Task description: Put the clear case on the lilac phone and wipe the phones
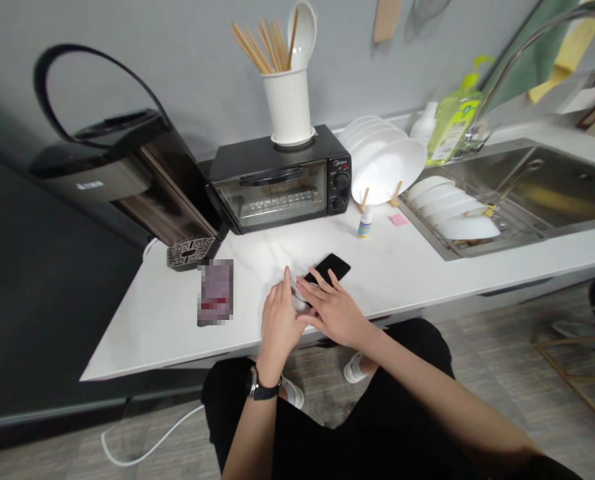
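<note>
Both hands are together over the white counter, near its front edge. My left hand, with a black watch on the wrist, rests beside a small whitish, partly see-through thing; its fingers are pressed together. Over the right part of that thing lies my right hand, its fingers stretched out and apart. The thing is mostly covered by the hands, so its shape is unclear. Just beyond the right fingers a black phone lies flat on the counter, partly hidden by them.
A pixelated dark phone-like item lies left. Behind stand a drink machine, a toaster oven and plates. A small bottle and pink paper lie before the plates. Bowls sit in the sink.
</note>
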A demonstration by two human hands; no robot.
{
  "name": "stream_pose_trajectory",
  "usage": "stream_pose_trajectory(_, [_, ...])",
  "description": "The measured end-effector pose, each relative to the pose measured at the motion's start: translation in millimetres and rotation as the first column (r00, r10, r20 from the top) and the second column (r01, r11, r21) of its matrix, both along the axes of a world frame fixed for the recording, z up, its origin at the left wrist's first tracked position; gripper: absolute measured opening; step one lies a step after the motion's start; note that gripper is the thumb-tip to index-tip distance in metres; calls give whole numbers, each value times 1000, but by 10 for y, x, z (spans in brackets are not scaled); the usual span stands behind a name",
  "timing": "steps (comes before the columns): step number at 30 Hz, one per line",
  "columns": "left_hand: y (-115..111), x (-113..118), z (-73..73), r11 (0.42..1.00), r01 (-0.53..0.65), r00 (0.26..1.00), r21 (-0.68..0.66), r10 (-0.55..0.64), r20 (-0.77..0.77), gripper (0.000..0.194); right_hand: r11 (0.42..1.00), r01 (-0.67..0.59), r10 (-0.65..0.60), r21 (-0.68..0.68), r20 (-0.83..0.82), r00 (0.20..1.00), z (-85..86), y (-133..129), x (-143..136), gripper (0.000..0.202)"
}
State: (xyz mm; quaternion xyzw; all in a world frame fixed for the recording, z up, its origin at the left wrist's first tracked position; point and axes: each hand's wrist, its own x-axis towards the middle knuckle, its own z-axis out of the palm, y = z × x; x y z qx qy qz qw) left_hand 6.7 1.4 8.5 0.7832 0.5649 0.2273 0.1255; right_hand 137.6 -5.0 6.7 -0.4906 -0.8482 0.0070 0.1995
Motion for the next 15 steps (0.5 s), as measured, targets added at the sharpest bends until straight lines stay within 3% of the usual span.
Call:
stream_pose_trajectory(3, [14, 4, 14, 1000, -21, 1000, -10, 21, -8, 71, 1000, -1, 2, -25, 43, 999, -3, -43, 185, 52])
stream_pose_trajectory(8, [58, 33, 51, 1000, -9, 1000, -29, 9, 12, 69, 976, 217, -217, 0, -47, 975, -67, 219, 449, 55])
stream_pose_trajectory(12, [61, 42, 63, 999, -2, 1000, -50, 3, 16, 69, 981, 193, -190, 11, -118, 975, -67, 374, 215, 61])
stream_pose_trajectory(15, [46, 35, 52, 998, -3, 1000, -57, 3, 2, 70, 996, 83, -84, -11, -106, 991, -47, 232, -5, 64])
